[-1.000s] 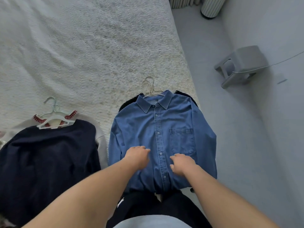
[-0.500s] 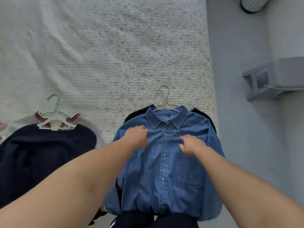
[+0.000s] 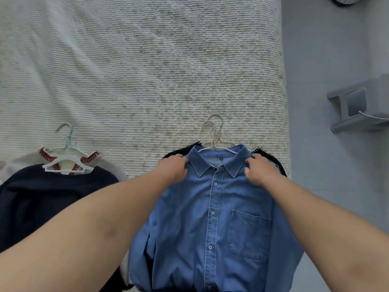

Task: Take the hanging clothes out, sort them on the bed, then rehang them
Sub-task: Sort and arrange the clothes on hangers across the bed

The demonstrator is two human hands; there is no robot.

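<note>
Far left on the bed [image 3: 130,66]: navy top [image 3: 52,199] on a white hanger [image 3: 65,165], stacked over a cream garment with red-stitched collar [image 3: 90,159] on a pale green hanger [image 3: 67,135]. Centre-right pile: denim shirt [image 3: 212,224] lying flat, buttoned, collar pointing away from the person, long axis running from the near bed edge toward the far side. It sits on a black garment [image 3: 174,152], edges showing at both shoulders. Two cream hanger hooks [image 3: 212,131] stick out past the collar. Left hand [image 3: 173,168] on the shirt's left shoulder, fingers curled into the fabric by the collar tip. Right hand [image 3: 260,170] on the other shoulder, fingers bunching cloth. Hooks lie just beyond and between both hands, roughly equally near. Likely squaring the shoulders or readying a lift. Grey stool [image 3: 357,108] on the floor, right.
</note>
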